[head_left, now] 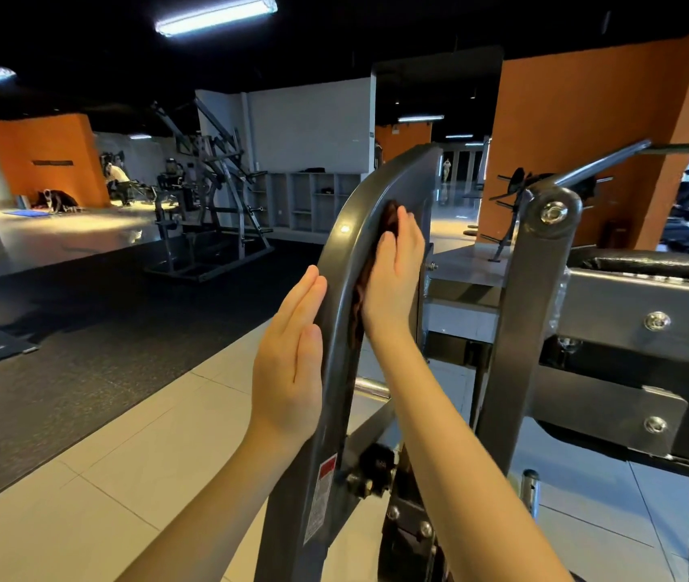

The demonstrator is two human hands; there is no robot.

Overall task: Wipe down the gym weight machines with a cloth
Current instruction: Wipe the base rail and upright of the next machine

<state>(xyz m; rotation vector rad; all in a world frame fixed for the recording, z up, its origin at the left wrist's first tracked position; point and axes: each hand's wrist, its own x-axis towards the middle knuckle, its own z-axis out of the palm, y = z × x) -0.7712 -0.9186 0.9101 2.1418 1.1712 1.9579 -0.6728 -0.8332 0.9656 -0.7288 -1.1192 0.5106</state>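
Floor: pale tiles (124, 455) under me, a black mat (82, 329) beyond them to the left.

Orange pillar (578, 140) stands behind, right of centre.

Machine in front of me: grey steel frame. Its curved bar (334, 254) rises from bottom centre and bends right at the top. Right of it, apart from it, a second upright (519, 312) leans in, capped by a shiny bolt (553, 213). A black pad (649, 264) lies across the frame at far right. Another machine (208, 195) stands well back on the mat.

Left hand (288, 359): flat and wide, fingers straight and together, pointing up. Palm lies against the bar's left face, about halfway up. It holds nothing.

Right hand (393, 279): also flat, fingers straight and pointing up, higher on the bar than the left and on the opposite face. It presses the cloth onto the steel. Thumb hidden, so I cannot tell whether it hooks the cloth.

Cloth (358, 304): dark brown, bunched, sandwiched between right palm and bar. One edge shows above the fingertips; a wrinkled strip hangs below the heel of the hand.

Chrome peg (370, 388) pokes out between my forearms, just right of the bar.

Label (321, 506): red and white, low on the bar. Print too small to read.
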